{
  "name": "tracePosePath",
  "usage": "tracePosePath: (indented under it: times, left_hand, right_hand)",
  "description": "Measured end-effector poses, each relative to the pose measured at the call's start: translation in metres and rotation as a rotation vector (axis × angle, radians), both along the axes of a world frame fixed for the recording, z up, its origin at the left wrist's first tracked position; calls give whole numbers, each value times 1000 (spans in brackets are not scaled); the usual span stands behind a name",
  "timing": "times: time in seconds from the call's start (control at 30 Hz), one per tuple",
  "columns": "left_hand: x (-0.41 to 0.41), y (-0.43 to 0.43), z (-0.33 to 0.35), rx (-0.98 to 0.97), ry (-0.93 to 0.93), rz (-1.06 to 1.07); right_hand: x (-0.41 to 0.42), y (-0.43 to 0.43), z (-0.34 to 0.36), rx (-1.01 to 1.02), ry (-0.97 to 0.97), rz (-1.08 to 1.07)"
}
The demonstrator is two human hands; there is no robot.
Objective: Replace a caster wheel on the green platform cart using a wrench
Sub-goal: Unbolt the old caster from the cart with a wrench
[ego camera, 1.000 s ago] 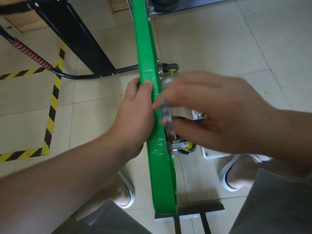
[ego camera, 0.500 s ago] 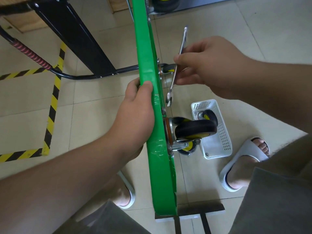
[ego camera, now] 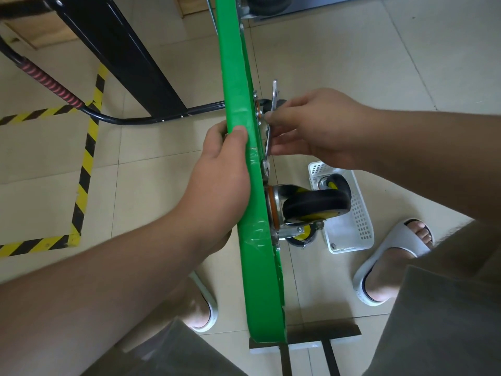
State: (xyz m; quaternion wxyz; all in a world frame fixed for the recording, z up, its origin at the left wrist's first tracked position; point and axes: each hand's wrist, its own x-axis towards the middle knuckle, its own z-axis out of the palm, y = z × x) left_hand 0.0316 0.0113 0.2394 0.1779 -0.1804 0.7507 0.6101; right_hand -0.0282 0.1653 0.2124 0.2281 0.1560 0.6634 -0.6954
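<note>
Head view: at frame centre the left hand (ego camera: 219,180) grips the edge of the green platform cart (ego camera: 235,63), thumb over the rim. The right hand (ego camera: 311,131) pinches the wrench (ego camera: 267,158) by its shank, with the lower head at the cart underside just above the caster wheel (ego camera: 314,207). A white basket (ego camera: 360,226) on the floor at right holds a spare caster (ego camera: 334,183).

Workshop floor, yellow-black hazard tape (ego camera: 89,147), beige tiles (ego camera: 352,63)
</note>
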Motion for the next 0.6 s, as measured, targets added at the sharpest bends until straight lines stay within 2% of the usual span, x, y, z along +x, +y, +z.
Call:
tracePosePath:
  times: [0.17, 0.4, 0.6]
  left_hand:
    - [1, 1, 4, -19, 25, -6]
    - [1, 1, 4, -40, 52, 4]
    - [0, -2, -4, 32, 52, 22]
  right_hand:
    - [4, 0, 21, -32, 134, 52]
    - [29, 2, 41, 286, 596, 225]
    - [63, 10, 40, 367, 878, 336]
